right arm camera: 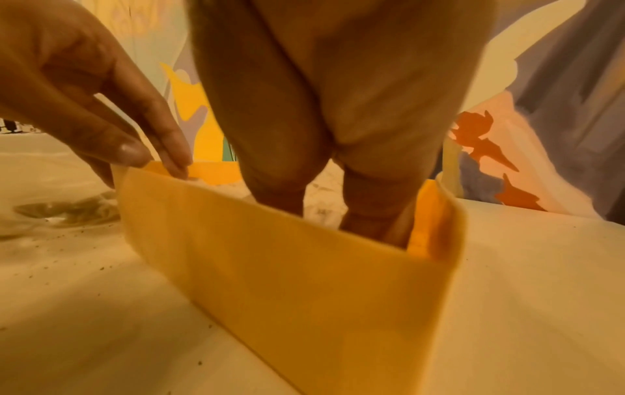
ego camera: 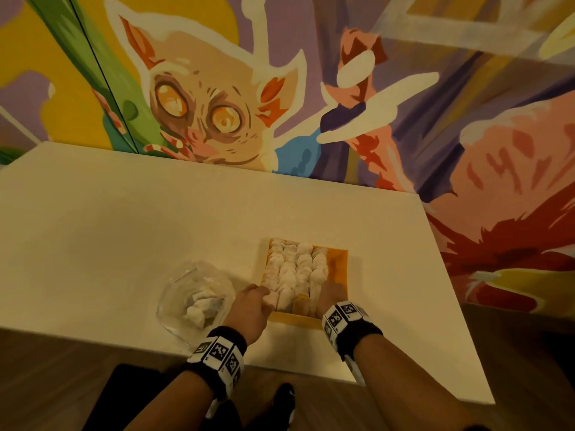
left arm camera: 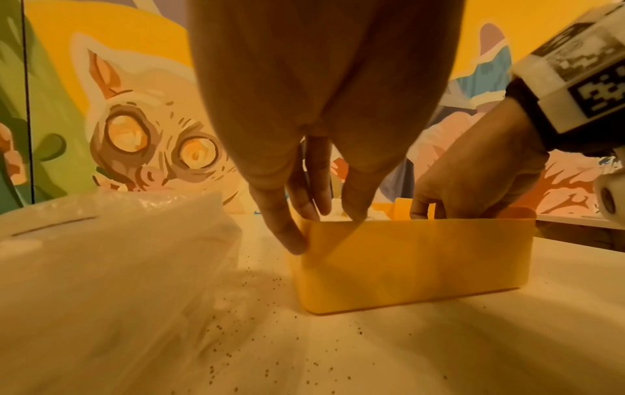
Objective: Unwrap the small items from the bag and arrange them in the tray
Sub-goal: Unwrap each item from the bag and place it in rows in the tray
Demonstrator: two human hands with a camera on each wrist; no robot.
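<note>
A yellow tray (ego camera: 339, 262) sits on the white tabletop (ego camera: 124, 231), near its front edge, and both hands reach into the tray's near end. The tray is mostly filled with small white items (ego camera: 295, 269) laid in about 4 rows; a strip of bare yellow floor shows along its right side.

The left hand (ego camera: 250, 309) is at the tray's near-left corner. In the left wrist view its fingers (left arm camera: 287, 235) are straight and point down: 1 fingertip lies against the outside of the yellow wall at the corner, and the others dip just over the rim onto the white items. It grips nothing that can be seen.

The right hand (ego camera: 331, 295) reaches into the near-right part of the tray. In the right wrist view its fingers (right arm camera: 372, 213) go down behind the near wall (right arm camera: 270, 254), so the tips are hidden; I cannot tell whether they hold an item.

A clear plastic bag (ego camera: 196, 298) lies on the tabletop just left of the tray, beside the left hand, with a few white wrapped pieces inside. Dark specks (left arm camera: 270, 283) are scattered over the tabletop between the bag and the tray. A painted mural (ego camera: 199, 113) of a wide-eyed animal covers the wall behind.
</note>
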